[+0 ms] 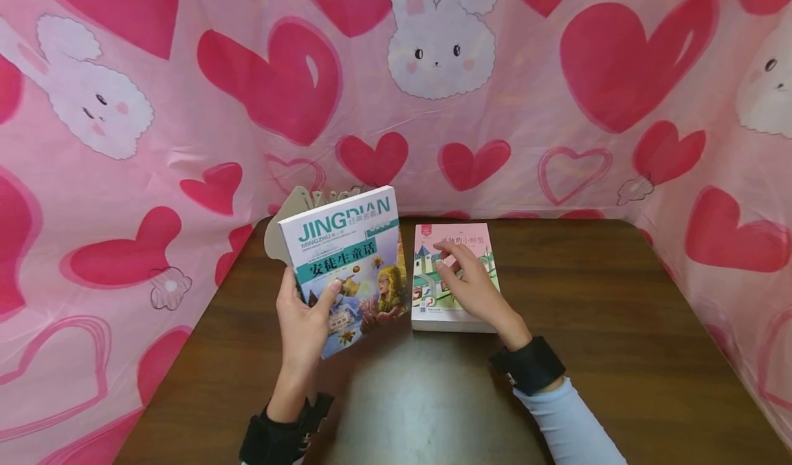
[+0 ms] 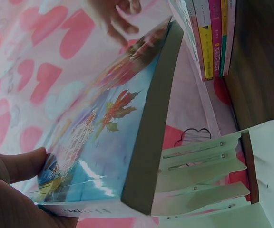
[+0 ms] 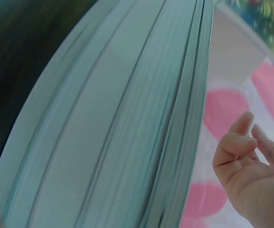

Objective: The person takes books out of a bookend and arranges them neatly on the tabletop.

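Observation:
My left hand (image 1: 303,320) holds a paperback book (image 1: 353,265) up and tilted, thumb on its front cover. That cover shows blue artwork, a yellow-haired figure and green "JINGDIAN" lettering. To the right lies a stack of books (image 2: 216,38), its spines showing in the left wrist view. A pink-covered book (image 1: 454,239) with a castle picture tops it. Over this cover is my right hand (image 1: 476,286), fingers loosely bent and nothing in them. Close up in the right wrist view are the stack's page edges (image 3: 113,114), beside the right hand (image 3: 251,175).
Behind the held book stands a cream rack (image 1: 280,234) with several upright dividers, partly hidden. Everything rests on a dark wooden table (image 1: 594,300). A pink cloth (image 1: 526,100) with hearts and rabbits hangs around the back and sides.

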Available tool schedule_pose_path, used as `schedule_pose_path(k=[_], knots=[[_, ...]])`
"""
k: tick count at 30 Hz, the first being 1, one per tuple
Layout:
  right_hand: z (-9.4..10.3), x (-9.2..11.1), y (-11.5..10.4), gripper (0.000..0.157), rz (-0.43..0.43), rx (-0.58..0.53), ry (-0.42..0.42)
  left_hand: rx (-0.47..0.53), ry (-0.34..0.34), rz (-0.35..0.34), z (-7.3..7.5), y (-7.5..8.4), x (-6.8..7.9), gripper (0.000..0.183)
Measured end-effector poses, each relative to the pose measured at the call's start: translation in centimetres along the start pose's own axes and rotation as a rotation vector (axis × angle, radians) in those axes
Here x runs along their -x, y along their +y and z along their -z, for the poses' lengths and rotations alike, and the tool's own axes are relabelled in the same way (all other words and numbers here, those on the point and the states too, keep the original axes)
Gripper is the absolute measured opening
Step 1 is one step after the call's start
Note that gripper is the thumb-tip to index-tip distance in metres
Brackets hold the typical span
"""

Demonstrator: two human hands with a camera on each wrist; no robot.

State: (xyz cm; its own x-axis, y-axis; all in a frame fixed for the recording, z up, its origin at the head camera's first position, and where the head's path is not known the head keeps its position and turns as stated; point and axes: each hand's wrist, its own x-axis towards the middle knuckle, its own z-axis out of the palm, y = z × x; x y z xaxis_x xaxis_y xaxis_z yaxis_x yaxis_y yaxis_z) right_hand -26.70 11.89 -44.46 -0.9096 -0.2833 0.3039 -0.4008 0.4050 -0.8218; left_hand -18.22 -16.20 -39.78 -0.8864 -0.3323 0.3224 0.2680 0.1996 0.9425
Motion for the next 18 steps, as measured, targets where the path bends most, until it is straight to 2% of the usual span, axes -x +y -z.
schedule_pose_path(k=[8,18], knots=[[-2.7,-0.2,-1.3,0.049,0.032,-0.055,-0.098,0.007,0.001,0.023,-0.3,0.0,-0.3,0.053],[-4.0,-0.3,-2.0,0.057,0.009,-0.093,-0.129,0.060,-0.015,0.007,-0.8,-0.3,-0.6,0.055]])
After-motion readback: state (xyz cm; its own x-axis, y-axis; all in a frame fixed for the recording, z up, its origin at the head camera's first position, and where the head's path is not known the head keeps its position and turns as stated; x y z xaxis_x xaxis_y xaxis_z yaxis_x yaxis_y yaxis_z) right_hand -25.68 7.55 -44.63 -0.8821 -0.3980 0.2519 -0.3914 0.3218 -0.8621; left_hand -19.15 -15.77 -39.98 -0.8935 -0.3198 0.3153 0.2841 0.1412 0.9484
